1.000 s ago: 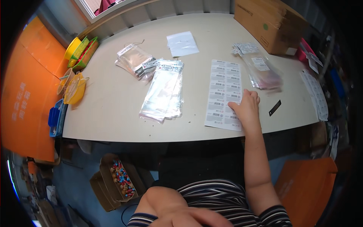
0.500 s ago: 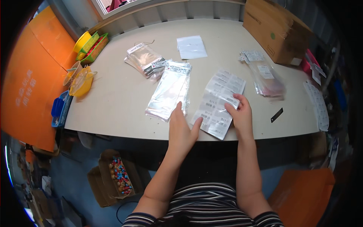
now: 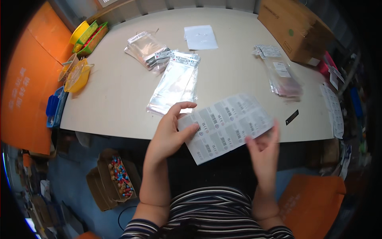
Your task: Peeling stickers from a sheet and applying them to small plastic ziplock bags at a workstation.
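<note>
Label sheet (image 3: 225, 125) is now sitting mid-frame, held up and slanting lengthwise across the table's near edge; a second ago it was lying flat, right of centre, long side running away from the person. Left hand (image 3: 167, 133) is now gripping too, so handling is looking two-handed, sheet probably being turned or positioned. Left thumb is pressing on top at the sheet's left end, fingers closing in beneath, index poking past the edge. Right hand (image 3: 266, 153) is blurring at the lower right corner, thumb and fingers spreading partly open; can't tell if it's pinching.

Materials: sheet is thin, smooth, rectangular, bending slightly, showing rows of grey-white printed labels. Clear bags (image 3: 175, 85), upper centre-left, are lying fanned, glossy plastic, throwing glare. Hazier bags (image 3: 281, 75) are stacking up at upper right. Flat dark blade (image 3: 292, 117) is lying right of centre on the smooth pale table (image 3: 115, 91).
</note>
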Available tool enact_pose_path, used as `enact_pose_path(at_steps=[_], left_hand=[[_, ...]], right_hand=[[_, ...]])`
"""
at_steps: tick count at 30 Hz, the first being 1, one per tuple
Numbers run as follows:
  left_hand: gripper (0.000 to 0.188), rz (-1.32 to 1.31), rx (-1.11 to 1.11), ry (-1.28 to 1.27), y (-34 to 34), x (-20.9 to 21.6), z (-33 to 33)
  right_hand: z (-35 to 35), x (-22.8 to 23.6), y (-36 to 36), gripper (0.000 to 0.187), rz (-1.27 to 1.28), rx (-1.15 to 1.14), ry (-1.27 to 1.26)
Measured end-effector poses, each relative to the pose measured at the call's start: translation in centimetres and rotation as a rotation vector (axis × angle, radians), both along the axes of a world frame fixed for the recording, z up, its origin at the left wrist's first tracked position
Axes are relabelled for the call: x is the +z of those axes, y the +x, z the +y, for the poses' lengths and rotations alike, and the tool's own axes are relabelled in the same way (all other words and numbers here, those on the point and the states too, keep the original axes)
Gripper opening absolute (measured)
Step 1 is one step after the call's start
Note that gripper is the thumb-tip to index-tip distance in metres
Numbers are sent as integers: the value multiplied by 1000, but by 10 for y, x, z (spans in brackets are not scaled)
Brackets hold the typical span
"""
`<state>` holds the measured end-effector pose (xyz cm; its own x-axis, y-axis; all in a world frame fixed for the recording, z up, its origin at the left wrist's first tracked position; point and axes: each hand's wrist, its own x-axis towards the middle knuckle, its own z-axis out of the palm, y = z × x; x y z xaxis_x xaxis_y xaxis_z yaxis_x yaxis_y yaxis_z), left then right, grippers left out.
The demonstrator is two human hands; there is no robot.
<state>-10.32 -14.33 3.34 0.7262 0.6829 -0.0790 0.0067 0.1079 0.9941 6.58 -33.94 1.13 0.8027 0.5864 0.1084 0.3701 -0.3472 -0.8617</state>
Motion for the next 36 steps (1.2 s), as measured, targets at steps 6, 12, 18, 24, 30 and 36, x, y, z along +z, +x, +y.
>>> enact_pose_path(at_steps=[6, 12, 18, 24, 30, 36], left_hand=[[41, 258, -394, 347, 13, 39, 14], [27, 250, -585, 535, 27, 48, 20], [23, 127, -411, 228, 38, 31, 16], [20, -161, 114, 113, 42, -6, -23], [20, -639, 224, -287, 55, -24, -60], [36, -494, 92, -314, 48, -12, -59]], right_hand=[[22, 52, 14, 100, -491, -106, -174], [20, 66, 21, 80, -688, 157, -77], [43, 60, 33, 50, 225, 601, -184], [32, 49, 29, 49, -566, 156, 195], [27, 40, 6, 72, -106, 250, 201], [23, 38, 20, 59, 205, 319, 273]])
